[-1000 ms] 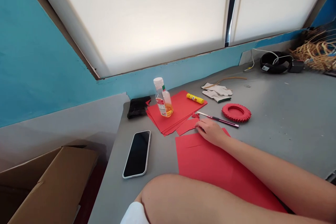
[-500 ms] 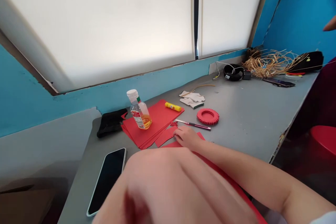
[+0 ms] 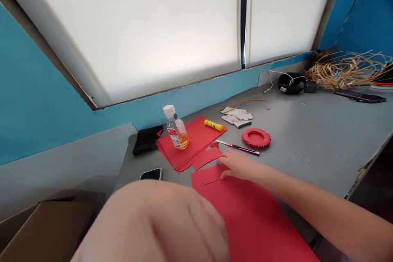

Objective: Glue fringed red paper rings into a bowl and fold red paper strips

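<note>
My right hand (image 3: 238, 164) reaches in from the right, with its fingers stretched out and spread. Its fingertips rest at the edge of a large red paper sheet (image 3: 251, 217), which has a slit near its far end. Just beyond the fingers lies a red paper strip (image 3: 207, 158). My left hand (image 3: 172, 221) is very close to the camera, blurred, its knuckles bent. Its fingertips are hidden, and it covers part of the sheet. A utility knife (image 3: 242, 148) lies past the right hand, beside a red pleated paper ring (image 3: 256, 138).
A bottle (image 3: 177, 133) with amber liquid and a yellow glue stick (image 3: 213, 125) are on stacked red paper (image 3: 196, 135). White gloves (image 3: 236, 116) lie behind. A phone (image 3: 151, 174) and black pouch (image 3: 147, 140) are left; cane strips (image 3: 344, 71) lie far right.
My left hand has moved down and left, uncovering more of the red sheet and now hiding most of the phone. My right hand's fingers are more spread. The view has turned left.
</note>
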{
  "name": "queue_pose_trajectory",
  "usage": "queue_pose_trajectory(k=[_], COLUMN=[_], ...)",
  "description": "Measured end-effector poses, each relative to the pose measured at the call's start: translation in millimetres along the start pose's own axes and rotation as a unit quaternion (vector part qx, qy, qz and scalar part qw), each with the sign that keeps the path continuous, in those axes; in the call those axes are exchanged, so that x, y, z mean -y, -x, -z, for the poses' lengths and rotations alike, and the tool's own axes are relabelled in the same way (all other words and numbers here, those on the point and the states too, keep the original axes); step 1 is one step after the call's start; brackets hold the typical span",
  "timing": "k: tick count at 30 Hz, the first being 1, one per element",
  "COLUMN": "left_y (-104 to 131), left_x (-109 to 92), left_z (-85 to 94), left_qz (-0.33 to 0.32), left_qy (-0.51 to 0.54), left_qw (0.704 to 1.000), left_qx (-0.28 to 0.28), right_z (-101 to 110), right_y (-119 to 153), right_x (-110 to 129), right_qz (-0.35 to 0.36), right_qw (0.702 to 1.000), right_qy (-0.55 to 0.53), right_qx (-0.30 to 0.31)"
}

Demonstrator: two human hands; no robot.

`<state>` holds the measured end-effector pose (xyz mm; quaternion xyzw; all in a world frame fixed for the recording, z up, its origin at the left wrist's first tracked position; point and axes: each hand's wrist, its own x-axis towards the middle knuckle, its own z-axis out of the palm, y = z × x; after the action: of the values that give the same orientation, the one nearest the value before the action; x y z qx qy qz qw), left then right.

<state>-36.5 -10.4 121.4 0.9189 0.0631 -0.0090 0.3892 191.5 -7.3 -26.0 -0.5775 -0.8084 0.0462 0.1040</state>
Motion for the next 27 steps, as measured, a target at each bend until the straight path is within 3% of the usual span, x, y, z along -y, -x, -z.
queue_pose_trajectory(k=[2,4,6,7,9,11,15,19,22,27], left_y=[-9,-21,-33,-38,-43,-44,-34,-17,-6,1], left_x=[6,28,62,80,112,131,139,139,144,152], left_z=[5.5,1.6,-14.1,-24.6,-44.1,-54.7,-46.6,-33.4,-35.2,-41.6], left_qz=[0.011,0.057,0.167,0.201,0.225,0.237,0.241,0.266,0.297,0.333], left_qy=[0.049,0.045,-0.069,-0.130,-0.189,-0.202,-0.141,-0.039,0.034,0.076], left_qw=[0.999,0.997,0.977,0.961,0.945,0.935,0.940,0.941,0.928,0.905], left_qx=[0.001,-0.008,-0.115,-0.141,-0.142,-0.169,-0.193,-0.207,-0.221,-0.255], right_z=[5,8,7,7,6,6,12,24,28,24], right_y=[0,-4,-11,-14,-19,-21,-15,-7,-6,-15], right_x=[-5,-11,-16,-17,-18,-17,-24,-46,-61,-67], right_qz=[0.002,0.005,0.001,-0.002,-0.011,-0.024,-0.059,-0.085,-0.101,-0.108], right_qw=[1.000,0.999,0.996,0.994,0.989,0.983,0.966,0.960,0.947,0.944], right_qy=[-0.007,-0.027,-0.061,-0.079,-0.117,-0.153,-0.227,-0.223,-0.244,-0.259], right_qx=[0.019,0.034,0.061,0.074,0.092,0.099,0.104,0.145,0.181,0.174])
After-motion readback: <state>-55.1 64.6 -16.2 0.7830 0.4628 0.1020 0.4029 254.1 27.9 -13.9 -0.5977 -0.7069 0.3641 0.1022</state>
